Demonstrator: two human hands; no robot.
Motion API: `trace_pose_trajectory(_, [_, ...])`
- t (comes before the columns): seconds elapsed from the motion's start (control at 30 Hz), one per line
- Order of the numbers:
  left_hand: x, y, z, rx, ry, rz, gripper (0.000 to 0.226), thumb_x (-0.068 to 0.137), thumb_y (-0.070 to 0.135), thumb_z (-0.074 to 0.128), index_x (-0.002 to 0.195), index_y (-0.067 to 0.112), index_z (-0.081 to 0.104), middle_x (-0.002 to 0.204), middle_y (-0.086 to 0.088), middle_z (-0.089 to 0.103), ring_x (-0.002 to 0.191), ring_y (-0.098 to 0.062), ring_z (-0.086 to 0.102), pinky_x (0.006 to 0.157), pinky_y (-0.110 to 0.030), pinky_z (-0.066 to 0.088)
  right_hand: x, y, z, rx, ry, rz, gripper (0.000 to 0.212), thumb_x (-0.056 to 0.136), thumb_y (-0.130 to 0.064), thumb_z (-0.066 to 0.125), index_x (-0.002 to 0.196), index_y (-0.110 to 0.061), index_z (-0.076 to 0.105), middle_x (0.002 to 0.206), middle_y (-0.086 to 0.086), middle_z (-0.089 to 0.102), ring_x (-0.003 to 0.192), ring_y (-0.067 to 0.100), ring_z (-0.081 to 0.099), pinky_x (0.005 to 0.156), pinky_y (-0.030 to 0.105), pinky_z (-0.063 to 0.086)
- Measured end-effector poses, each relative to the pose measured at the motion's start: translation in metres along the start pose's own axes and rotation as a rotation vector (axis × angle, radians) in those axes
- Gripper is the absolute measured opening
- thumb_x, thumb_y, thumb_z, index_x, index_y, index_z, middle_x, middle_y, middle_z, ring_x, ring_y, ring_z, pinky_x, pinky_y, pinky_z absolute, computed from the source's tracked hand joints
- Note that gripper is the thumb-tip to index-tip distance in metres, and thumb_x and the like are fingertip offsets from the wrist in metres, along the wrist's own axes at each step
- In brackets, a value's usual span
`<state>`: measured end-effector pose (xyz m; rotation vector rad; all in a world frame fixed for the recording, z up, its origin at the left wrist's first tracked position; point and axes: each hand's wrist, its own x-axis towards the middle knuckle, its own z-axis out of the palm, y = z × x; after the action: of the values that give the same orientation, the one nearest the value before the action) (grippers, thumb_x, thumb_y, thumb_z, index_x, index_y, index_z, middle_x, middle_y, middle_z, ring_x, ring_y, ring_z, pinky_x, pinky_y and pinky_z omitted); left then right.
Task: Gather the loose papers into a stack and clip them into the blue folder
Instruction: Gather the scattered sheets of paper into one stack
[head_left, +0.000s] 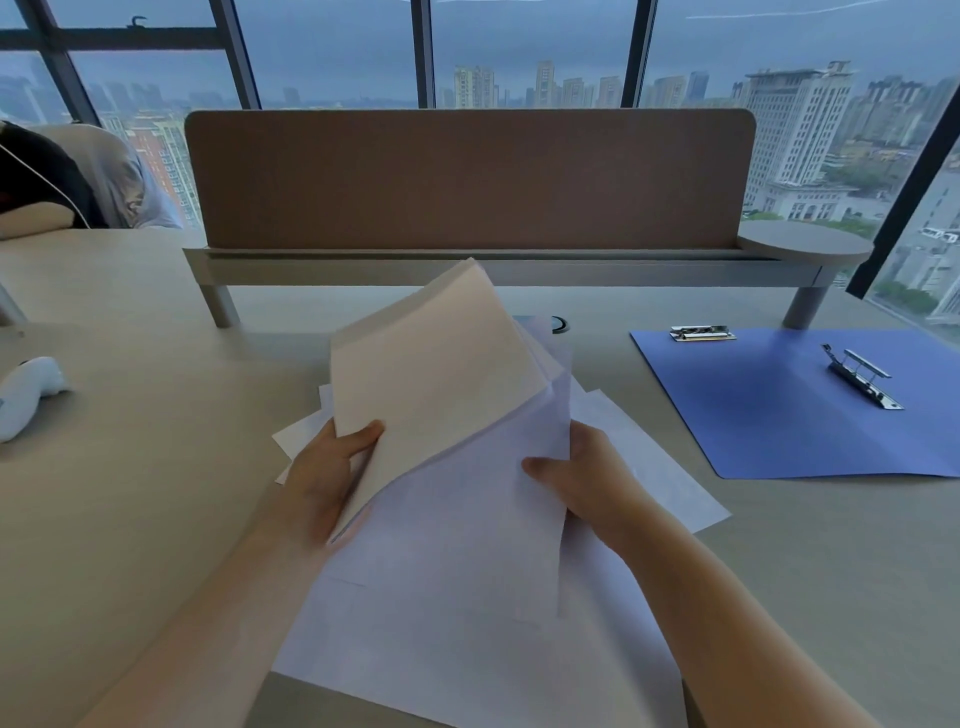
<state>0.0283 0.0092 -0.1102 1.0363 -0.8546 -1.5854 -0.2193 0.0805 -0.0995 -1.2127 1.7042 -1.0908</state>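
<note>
Both hands hold a bundle of white papers (441, 364) lifted off the desk, its sheets fanned and uneven. My left hand (327, 467) grips the bundle's left edge with the thumb on top. My right hand (582, 478) pinches the lower sheets from the right. More loose sheets (467, 649) lie flat on the desk under the bundle, one poking out at the right (665, 467). The blue folder (779, 415) lies open on the desk to the right, with a metal clip (862, 379) near its middle and another clip (701, 333) at its top left corner.
A brown divider panel (467, 176) on a raised shelf crosses the back of the desk (130, 467). A white object (26, 395) lies at the left edge. A round cable port (560, 324) sits behind the papers. Windows lie beyond.
</note>
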Motion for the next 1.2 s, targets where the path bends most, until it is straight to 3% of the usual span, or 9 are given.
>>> trace_pose_trajectory(0.1, [-0.002, 0.01, -0.006, -0.037, 0.029, 0.013, 0.023, 0.093, 0.013, 0.062, 0.115, 0.017, 0.066, 0.102, -0.005, 0.078, 0.083, -0.021, 0.076, 0.068, -0.031, 0.06, 0.005, 0.001, -0.005, 0.122, 0.106, 0.022, 0.019, 0.086, -0.009, 0.069, 0.104, -0.013, 0.073, 0.096, 0.006, 0.077, 0.088, 0.029, 0.073, 0.086, 0.049, 0.06])
trace_pose_trajectory(0.23, [-0.001, 0.02, -0.015, 0.093, 0.142, 0.096, 0.027, 0.09, 0.025, 0.067, 0.115, 0.015, 0.069, 0.115, -0.007, 0.075, 0.101, -0.027, 0.072, 0.095, -0.045, 0.054, 0.007, 0.002, -0.013, 0.337, 0.11, 0.05, 0.017, 0.082, -0.006, 0.074, 0.098, -0.005, 0.074, 0.09, 0.011, 0.077, 0.083, 0.031, 0.072, 0.081, 0.045, 0.058])
trace_pose_trajectory(0.3, [-0.003, 0.02, -0.012, 0.151, 0.137, 0.108, 0.029, 0.092, 0.027, 0.066, 0.115, 0.011, 0.07, 0.116, -0.01, 0.074, 0.105, -0.03, 0.07, 0.099, -0.048, 0.052, 0.005, 0.002, -0.015, 0.364, 0.085, 0.052, 0.023, 0.073, -0.007, 0.074, 0.095, 0.0, 0.073, 0.085, 0.014, 0.074, 0.079, 0.033, 0.069, 0.074, 0.043, 0.055])
trace_pose_trajectory(0.47, [-0.008, 0.017, -0.001, 0.224, 0.016, 0.09, 0.018, 0.099, 0.015, 0.054, 0.095, 0.013, 0.071, 0.074, 0.007, 0.077, 0.07, -0.01, 0.072, 0.063, -0.02, 0.056, -0.001, -0.004, -0.017, 0.373, 0.031, 0.042, 0.014, 0.085, -0.006, 0.073, 0.097, 0.0, 0.074, 0.095, 0.021, 0.077, 0.086, 0.037, 0.074, 0.085, 0.056, 0.058])
trace_pose_trajectory(0.57, [-0.009, 0.017, 0.001, 0.259, 0.012, 0.132, 0.02, 0.1, 0.01, 0.051, 0.091, 0.012, 0.069, 0.068, 0.011, 0.076, 0.062, -0.002, 0.071, 0.054, -0.012, 0.052, -0.004, -0.007, -0.018, 0.386, 0.032, 0.024, 0.015, 0.087, -0.008, 0.073, 0.097, 0.003, 0.073, 0.097, 0.025, 0.075, 0.088, 0.04, 0.073, 0.086, 0.061, 0.055])
trace_pose_trajectory(0.8, [-0.008, 0.013, 0.003, 0.307, -0.013, 0.143, 0.017, 0.097, 0.018, 0.059, 0.098, 0.016, 0.076, 0.091, 0.003, 0.079, 0.085, -0.015, 0.073, 0.081, -0.03, 0.055, -0.007, -0.009, -0.019, 0.362, 0.003, 0.015, 0.013, 0.088, -0.003, 0.069, 0.1, -0.002, 0.075, 0.094, 0.019, 0.078, 0.093, 0.042, 0.073, 0.083, 0.052, 0.061])
trace_pose_trajectory(0.9, [-0.007, 0.007, 0.005, 0.372, -0.005, 0.188, 0.016, 0.097, 0.015, 0.058, 0.099, 0.018, 0.074, 0.091, 0.009, 0.078, 0.088, -0.01, 0.071, 0.074, -0.018, 0.053, -0.008, -0.01, -0.017, 0.329, 0.003, 0.0, 0.013, 0.087, 0.001, 0.068, 0.097, -0.002, 0.075, 0.092, 0.019, 0.078, 0.089, 0.039, 0.074, 0.081, 0.05, 0.062])
trace_pose_trajectory(1.0, [-0.008, 0.001, 0.01, 0.434, -0.005, 0.235, 0.016, 0.097, 0.011, 0.058, 0.111, 0.014, 0.066, 0.1, 0.007, 0.074, 0.092, -0.009, 0.069, 0.072, -0.016, 0.052, -0.009, -0.009, -0.016, 0.305, 0.001, -0.01, 0.011, 0.089, -0.004, 0.067, 0.095, 0.003, 0.075, 0.092, 0.024, 0.076, 0.079, 0.036, 0.072, 0.081, 0.051, 0.059])
trace_pose_trajectory(1.2, [-0.005, 0.0, 0.006, 0.516, -0.028, 0.281, 0.067, 0.095, 0.005, 0.061, 0.151, 0.024, 0.03, 0.135, 0.01, 0.053, 0.098, 0.005, 0.061, 0.071, -0.005, 0.047, -0.015, -0.014, -0.014, 0.351, -0.012, 0.018, 0.026, 0.097, -0.018, 0.062, 0.096, 0.006, 0.073, 0.078, 0.012, 0.073, 0.064, 0.018, 0.07, 0.058, 0.028, 0.058])
